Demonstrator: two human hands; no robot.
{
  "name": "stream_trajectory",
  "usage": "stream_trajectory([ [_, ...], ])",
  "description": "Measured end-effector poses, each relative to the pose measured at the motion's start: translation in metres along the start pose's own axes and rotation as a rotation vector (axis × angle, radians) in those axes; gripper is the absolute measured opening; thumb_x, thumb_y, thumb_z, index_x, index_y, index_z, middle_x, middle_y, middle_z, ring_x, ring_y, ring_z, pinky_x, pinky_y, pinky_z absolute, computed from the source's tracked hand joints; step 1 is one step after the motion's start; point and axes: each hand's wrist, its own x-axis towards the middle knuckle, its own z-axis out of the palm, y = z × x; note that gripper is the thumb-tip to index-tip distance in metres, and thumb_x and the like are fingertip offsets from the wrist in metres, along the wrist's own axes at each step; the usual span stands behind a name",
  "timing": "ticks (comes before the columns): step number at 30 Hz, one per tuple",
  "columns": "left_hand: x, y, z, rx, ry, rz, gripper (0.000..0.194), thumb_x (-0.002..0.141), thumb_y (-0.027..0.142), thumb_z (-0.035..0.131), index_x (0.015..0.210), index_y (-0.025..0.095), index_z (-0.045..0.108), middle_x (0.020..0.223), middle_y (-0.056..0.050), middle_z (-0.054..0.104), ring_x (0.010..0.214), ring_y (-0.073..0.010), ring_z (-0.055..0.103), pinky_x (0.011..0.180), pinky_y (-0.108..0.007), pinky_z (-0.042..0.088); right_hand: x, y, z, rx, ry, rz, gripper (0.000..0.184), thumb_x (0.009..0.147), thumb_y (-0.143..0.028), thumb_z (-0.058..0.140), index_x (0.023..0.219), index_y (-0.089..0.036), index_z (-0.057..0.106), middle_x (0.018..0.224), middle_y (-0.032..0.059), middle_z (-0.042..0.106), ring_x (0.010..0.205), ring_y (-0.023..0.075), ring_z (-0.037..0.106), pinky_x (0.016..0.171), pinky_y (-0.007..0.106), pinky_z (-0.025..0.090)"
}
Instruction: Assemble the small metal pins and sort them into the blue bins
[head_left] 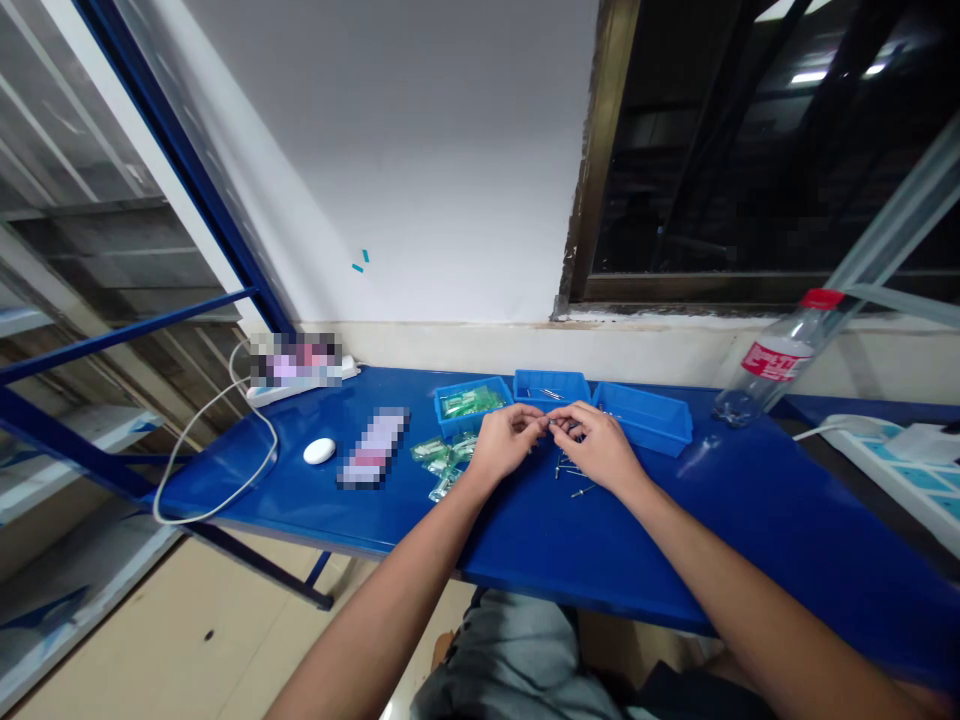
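- Over the blue table, just above its surface, my left hand and my right hand were brought near each other, with the fingertips almost meeting.
- Between these fingertips was one small piece; the thumb and forefinger of each hand pinched at it, but it was too small for me to tell its shape.
- Under my right hand, and a little nearer to my body, some thin metal pins lay loose on the table, pointing in different directions.
- Just left of my left hand were several green packets, partly lying over one another.
- Behind my left hand stood the left blue bin, with more green packets inside.
- Straight behind the meeting fingertips was the middle blue bin, which held a few thin metallic pieces.
- Behind my right hand and to its right was the right blue bin; its left end was partly hidden by this hand.
- Farther left of my hands lay a flat blurred thing, and beyond it a white rounded object.
- Well to the right of my hands, a clear bottle with a red cap stood upright.
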Motion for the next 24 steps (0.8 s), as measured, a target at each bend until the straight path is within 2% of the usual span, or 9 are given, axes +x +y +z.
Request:
stream_trajectory([
  [2, -0.0016, 0.0026, -0.0007, 0.031, -0.033, -0.007, 0.035, 0.095, 0.048, 0.069, 0.101, 0.014, 0.078, 0.088, -0.009, 0.082, 0.074, -0.0198, 0.076, 0.068, -0.027, 0.06, 0.0003, 0.0017, -0.0007, 0.004, 0.01, 0.013, 0.016, 0.089, -0.024, 0.064, 0.098, -0.022, 0.076, 0.095, 0.0059, 0.074, 0.08, 0.0186, 0.071, 0.069, 0.031, 0.061],
  [4, -0.0024, 0.0042, -0.0014, 0.065, -0.059, -0.011, 0.038, 0.094, 0.051, 0.069, 0.099, 0.015, 0.079, 0.086, -0.008, 0.081, 0.071, -0.0195, 0.075, 0.067, -0.027, 0.06, 0.0004, 0.0036, -0.0005, 0.021, 0.007, 0.019, 0.015, 0.089, -0.024, 0.064, 0.1, -0.022, 0.075, 0.096, 0.0056, 0.075, 0.083, 0.0194, 0.073, 0.072, 0.032, 0.062],
  [9, -0.0008, 0.0016, -0.0019, 0.076, -0.021, -0.009, 0.025, 0.092, 0.035, 0.072, 0.106, 0.016, 0.08, 0.094, -0.009, 0.083, 0.076, -0.0202, 0.077, 0.069, -0.027, 0.06, 0.0002, 0.0024, 0.0005, 0.042, -0.003, -0.001, 0.015, 0.092, -0.027, 0.063, 0.101, -0.022, 0.075, 0.104, 0.0073, 0.076, 0.089, 0.0215, 0.075, 0.076, 0.035, 0.064],
  [12, 0.0003, -0.0002, -0.0017, 0.106, -0.01, 0.004, 0.022, 0.09, 0.025, 0.071, 0.108, 0.017, 0.08, 0.097, -0.008, 0.083, 0.082, -0.0216, 0.079, 0.073, -0.029, 0.062, -0.0002, -0.0002, 0.0002, 0.063, 0.008, 0.059, 0.015, 0.094, -0.033, 0.065, 0.1, -0.023, 0.074, 0.1, 0.0066, 0.078, 0.088, 0.0222, 0.076, 0.076, 0.036, 0.064],
  [16, 0.0004, 0.0014, -0.0013, 0.162, -0.012, 0.037, 0.02, 0.09, 0.025, 0.072, 0.106, 0.018, 0.081, 0.098, -0.008, 0.083, 0.088, -0.0233, 0.079, 0.079, -0.031, 0.064, -0.0006, -0.0005, 0.0, 0.106, 0.033, 0.14, 0.017, 0.092, -0.038, 0.069, 0.098, -0.022, 0.073, 0.093, 0.0061, 0.079, 0.085, 0.0229, 0.077, 0.074, 0.036, 0.063],
  [24, 0.0004, 0.0043, -0.0025, 0.231, 0.017, 0.09, 0.016, 0.091, 0.02, 0.072, 0.102, 0.02, 0.082, 0.099, -0.005, 0.084, 0.086, -0.022, 0.079, 0.083, -0.032, 0.063, 0.0001, 0.004, 0.0017, 0.108, 0.036, 0.154, 0.014, 0.09, -0.034, 0.069, 0.095, -0.022, 0.073, 0.091, 0.0053, 0.078, 0.082, 0.0218, 0.076, 0.071, 0.034, 0.062],
])
